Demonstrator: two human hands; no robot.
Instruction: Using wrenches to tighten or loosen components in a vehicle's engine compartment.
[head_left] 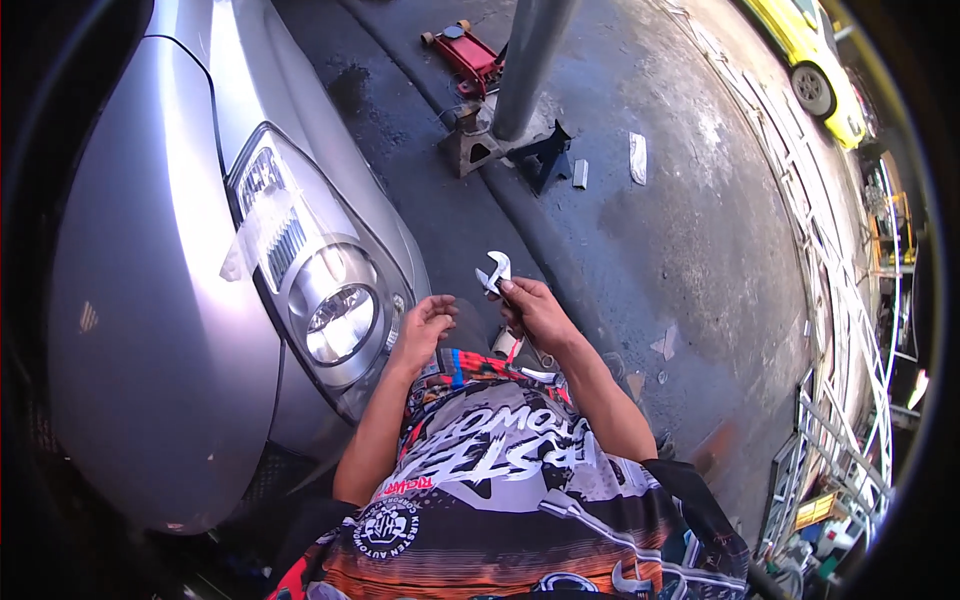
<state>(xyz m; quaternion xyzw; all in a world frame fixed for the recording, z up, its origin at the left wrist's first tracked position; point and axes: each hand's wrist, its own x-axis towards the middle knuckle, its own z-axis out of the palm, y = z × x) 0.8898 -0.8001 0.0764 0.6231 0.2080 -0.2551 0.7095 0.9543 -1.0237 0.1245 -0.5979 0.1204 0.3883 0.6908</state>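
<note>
My right hand is closed around the handle of an adjustable wrench. The wrench's silver jaws point up and away, clear of my fingers, while most of its handle is hidden in my grip. To the left, my left hand hovers beside the front of a silver car, with its fingers loosely bent and nothing visible in them. The car's headlight is just left of that hand, and a piece of clear tape or film lies across the lamp.
Ahead, a grey metal post rises from the floor beside jack stands and a red floor jack. Metal framing runs along the right, with a yellow car beyond. Paper scraps lie on the concrete floor.
</note>
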